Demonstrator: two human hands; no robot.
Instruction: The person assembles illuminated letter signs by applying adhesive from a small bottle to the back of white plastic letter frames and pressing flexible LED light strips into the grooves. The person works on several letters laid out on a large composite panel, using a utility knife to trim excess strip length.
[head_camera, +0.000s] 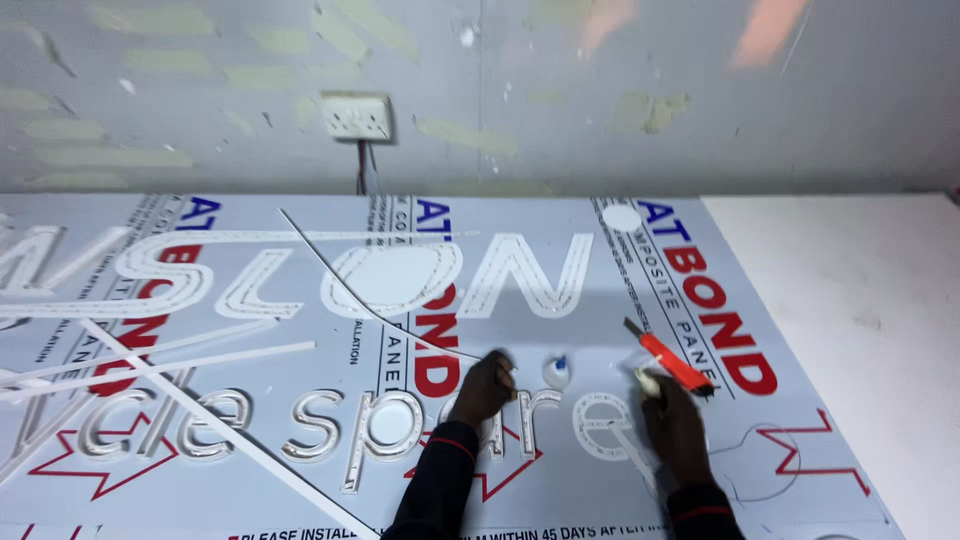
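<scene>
The red utility knife (672, 362) sits in the right hand (672, 425), its body running up and to the left from the fingers, with the dark tip end near the knuckles and the far end pointing toward the upper row of letters. The hand's fingers are curled shut around the lower part of the knife, and a small pale scrap (648, 382) shows at the fingertips just beside it; whether that scrap is pinched or only lying there cannot be told. The knife is slim and bright red with a darker strip along one edge. Its blade is too small and blurred to make out.

The left hand (484, 388) is pressed down on the white protective-film panel (560, 480), fingers bunched together at the top of a raised clear letter (507, 425) in the lower row; it seems to be pressing or pinching a thin white strip (350, 290) that runs up and to the left from the fingertips, though the contact itself is hidden under the hand. Between the two hands, just beside the left one, stands a small glue bottle (557, 371) with a blue cap.

Further out, an upper row of large white outline letters (520, 275) lies across the panel, and loose white strips (170, 365) lie crossed at the left. The panel rests on a white table (860, 290) against a grey wall with a wall socket (357, 117). Both forearms in dark sleeves are cut off by the bottom edge.
</scene>
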